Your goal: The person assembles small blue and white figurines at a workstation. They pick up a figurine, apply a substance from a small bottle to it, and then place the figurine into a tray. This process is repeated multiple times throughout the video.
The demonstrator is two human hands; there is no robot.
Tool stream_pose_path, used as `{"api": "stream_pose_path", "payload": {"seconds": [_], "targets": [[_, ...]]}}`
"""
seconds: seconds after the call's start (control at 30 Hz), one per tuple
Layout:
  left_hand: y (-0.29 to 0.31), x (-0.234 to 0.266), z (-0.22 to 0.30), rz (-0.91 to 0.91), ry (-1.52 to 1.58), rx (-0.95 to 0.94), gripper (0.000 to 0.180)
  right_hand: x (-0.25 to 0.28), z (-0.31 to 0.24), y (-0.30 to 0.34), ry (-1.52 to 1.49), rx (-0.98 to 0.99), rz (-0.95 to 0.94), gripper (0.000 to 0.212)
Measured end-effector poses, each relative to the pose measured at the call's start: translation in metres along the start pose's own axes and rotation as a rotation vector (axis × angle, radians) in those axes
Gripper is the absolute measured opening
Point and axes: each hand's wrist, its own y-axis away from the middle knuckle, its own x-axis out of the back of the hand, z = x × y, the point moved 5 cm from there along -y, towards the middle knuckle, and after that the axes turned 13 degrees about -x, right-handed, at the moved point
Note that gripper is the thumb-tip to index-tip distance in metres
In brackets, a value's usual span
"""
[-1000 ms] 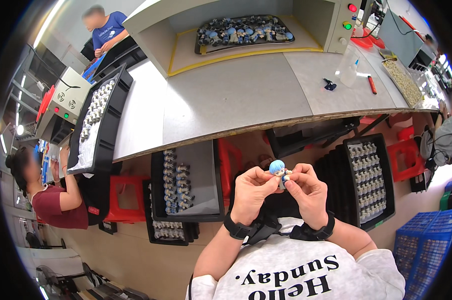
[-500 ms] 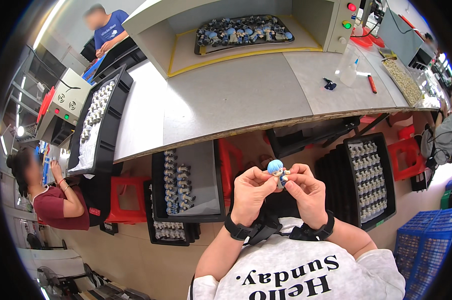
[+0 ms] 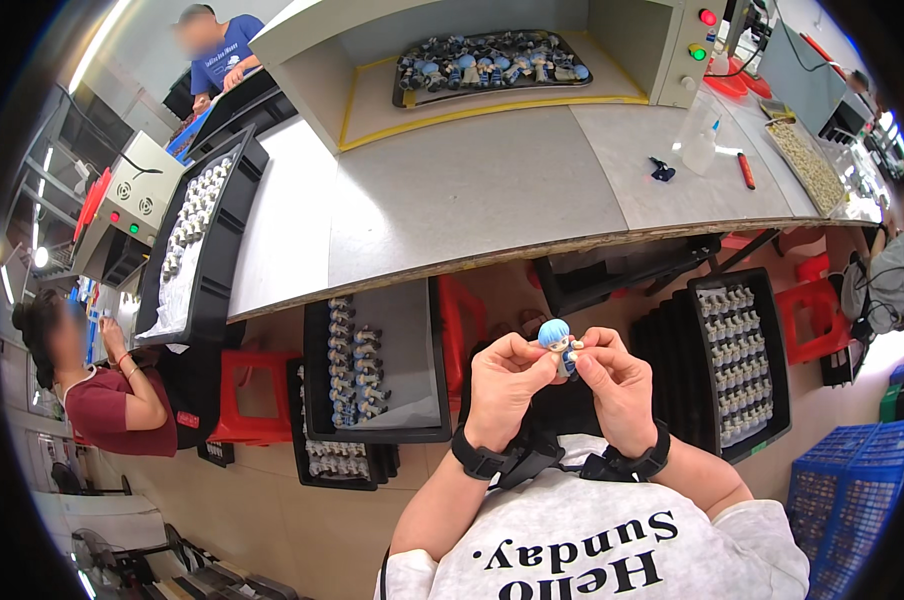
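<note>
Co-worker's hands [image 3: 234, 78] newly apart; beyond worktable [image 3: 452, 190]

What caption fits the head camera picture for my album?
Two hands hold a little blue-haired figure in front of a grey workbench.

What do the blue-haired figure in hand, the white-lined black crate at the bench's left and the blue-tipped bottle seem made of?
Figure: probably moulded plastic or vinyl, smooth; rounded shape and solid colours suggest so.
Black crate: likely rigid plastic, fairly matte; uniformly dark, ribbed walls.
Bottle: seemingly plastic, translucent; its body looks pale and cloudy.
</note>
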Motion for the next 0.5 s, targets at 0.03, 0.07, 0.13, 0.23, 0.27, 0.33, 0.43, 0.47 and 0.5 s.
{"api": "stream_pose_path", "payload": {"seconds": [0.03, 0.07, 0.13, 0.23, 0.27, 0.33, 0.43, 0.47, 0.5], "targets": [[0.0, -0.0002, 0.0003, 0.002, 0.0, 0.002, 0.011, 0.0, 0.0002, 0.0001, -0.002, -0.001, 0.001, 0.014], [0.0, -0.0004, 0.0007, 0.005, 0.0, 0.003, 0.011, -0.0001, 0.0003, 0.0001, -0.004, -0.002, 0.002, 0.014], [0.0002, -0.0009, 0.0013, 0.003, -0.001, -0.001, 0.012, -0.0002, 0.0007, 0.0001, -0.013, -0.006, 0.002, 0.014], [-0.0001, -0.0009, 0.0011, 0.001, 0.009, -0.014, 0.012, 0.0, 0.001, 0.0002, -0.026, -0.011, 0.001, 0.014], [-0.0003, -0.0008, 0.001, 0.001, 0.014, -0.02, 0.012, -0.0005, 0.0002, 0.0002, -0.025, -0.01, 0.001, 0.014], [-0.0001, -0.0008, 0.0013, 0.0, 0.018, -0.022, 0.012, -0.001, -0.0006, 0.0001, -0.022, -0.009, 0.0, 0.014], [-0.0002, -0.0002, 0.0015, -0.002, 0.013, -0.023, 0.012, -0.0017, -0.0015, 0.0001, -0.022, -0.008, -0.004, 0.014], [-0.0003, 0.0003, 0.0014, -0.002, 0.008, -0.023, 0.012, -0.0021, -0.0018, 0.0002, -0.024, -0.009, -0.004, 0.014], [-0.0004, 0.0005, 0.0011, -0.004, 0.009, -0.024, 0.012, -0.0023, -0.002, 0.0001, -0.025, -0.01, -0.005, 0.014]]}}
